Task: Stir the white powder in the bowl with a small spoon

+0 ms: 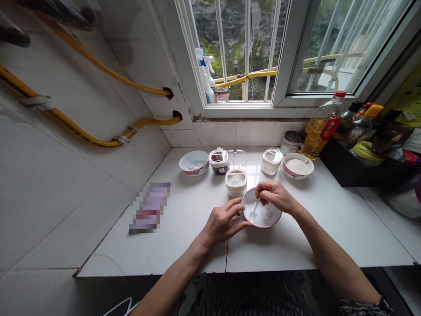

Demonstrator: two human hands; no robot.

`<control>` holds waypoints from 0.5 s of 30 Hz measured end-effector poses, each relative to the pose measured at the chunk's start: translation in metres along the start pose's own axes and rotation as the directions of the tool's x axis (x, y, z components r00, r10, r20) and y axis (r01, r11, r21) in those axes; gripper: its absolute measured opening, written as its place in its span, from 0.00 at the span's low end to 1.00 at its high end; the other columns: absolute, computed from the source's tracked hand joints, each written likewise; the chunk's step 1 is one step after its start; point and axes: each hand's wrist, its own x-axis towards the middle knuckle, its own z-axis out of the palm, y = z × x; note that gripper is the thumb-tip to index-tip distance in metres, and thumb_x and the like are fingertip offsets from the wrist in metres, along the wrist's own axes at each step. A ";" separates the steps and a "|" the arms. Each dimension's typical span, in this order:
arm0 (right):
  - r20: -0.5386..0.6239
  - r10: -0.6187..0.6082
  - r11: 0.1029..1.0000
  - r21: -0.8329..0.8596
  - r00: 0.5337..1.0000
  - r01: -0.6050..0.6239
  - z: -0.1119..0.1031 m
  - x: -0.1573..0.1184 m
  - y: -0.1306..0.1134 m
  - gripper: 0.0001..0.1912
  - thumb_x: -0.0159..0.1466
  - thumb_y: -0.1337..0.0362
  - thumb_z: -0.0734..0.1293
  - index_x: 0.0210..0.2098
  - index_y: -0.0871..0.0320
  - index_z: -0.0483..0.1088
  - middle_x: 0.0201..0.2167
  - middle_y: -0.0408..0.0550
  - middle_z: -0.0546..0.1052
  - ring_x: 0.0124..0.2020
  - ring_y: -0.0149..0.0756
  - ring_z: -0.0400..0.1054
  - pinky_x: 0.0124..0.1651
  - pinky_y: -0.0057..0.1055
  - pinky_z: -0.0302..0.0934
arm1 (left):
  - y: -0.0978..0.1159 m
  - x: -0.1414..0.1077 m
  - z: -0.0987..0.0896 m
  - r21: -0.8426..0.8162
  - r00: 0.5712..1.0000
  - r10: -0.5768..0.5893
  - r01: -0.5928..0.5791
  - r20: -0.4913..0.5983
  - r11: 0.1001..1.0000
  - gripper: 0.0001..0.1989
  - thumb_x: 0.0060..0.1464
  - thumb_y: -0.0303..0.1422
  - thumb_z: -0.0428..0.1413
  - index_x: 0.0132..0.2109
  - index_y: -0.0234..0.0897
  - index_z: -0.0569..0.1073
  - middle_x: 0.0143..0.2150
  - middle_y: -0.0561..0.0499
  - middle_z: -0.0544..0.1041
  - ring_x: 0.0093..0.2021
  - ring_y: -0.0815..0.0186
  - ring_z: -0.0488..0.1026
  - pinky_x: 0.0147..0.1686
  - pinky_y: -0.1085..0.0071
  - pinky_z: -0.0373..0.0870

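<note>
A white bowl with a pink rim (271,219) holds white powder and tilts slightly in front of me. My left hand (226,218) grips its left side, thumb low and fingers at the rim. My right hand (274,195) is closed on the handle of a small white spoon (252,215), whose scoop rests in the powder. Just behind the bowl stands a white jar (236,183) of white grains. Behind it, a jar with dark contents (219,161) has its clear lid raised. Another white jar (271,161) stands to the right.
A floral bowl (194,163) sits back left; another bowl (298,166) with pale grains is back right. Beyond are a lidded jar (292,142), an oil bottle (317,131) and a black box (342,162) of bottles. A blurred purplish item (151,208) lies left on the white counter (184,259).
</note>
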 end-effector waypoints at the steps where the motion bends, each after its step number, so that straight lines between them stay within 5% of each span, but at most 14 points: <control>1: 0.011 -0.003 1.000 0.002 1.000 0.003 0.001 -0.001 0.000 0.08 0.50 0.67 0.59 0.23 0.58 0.70 0.17 0.40 0.68 0.20 0.28 0.62 0.26 0.26 0.55 | 0.000 0.000 0.000 -0.002 1.000 -0.002 0.002 -0.001 1.000 0.15 0.64 0.44 0.57 0.45 0.35 0.71 0.52 0.38 0.78 0.27 0.70 0.77 0.28 0.73 0.78; 15: -0.019 -0.029 0.996 -0.085 0.999 0.027 0.000 0.000 0.000 0.09 0.52 0.70 0.59 0.23 0.59 0.71 0.15 0.40 0.70 0.20 0.28 0.63 0.27 0.25 0.57 | -0.002 -0.001 0.001 0.002 1.000 -0.005 0.005 0.000 1.000 0.14 0.63 0.43 0.58 0.45 0.36 0.71 0.52 0.38 0.78 0.27 0.70 0.77 0.29 0.72 0.78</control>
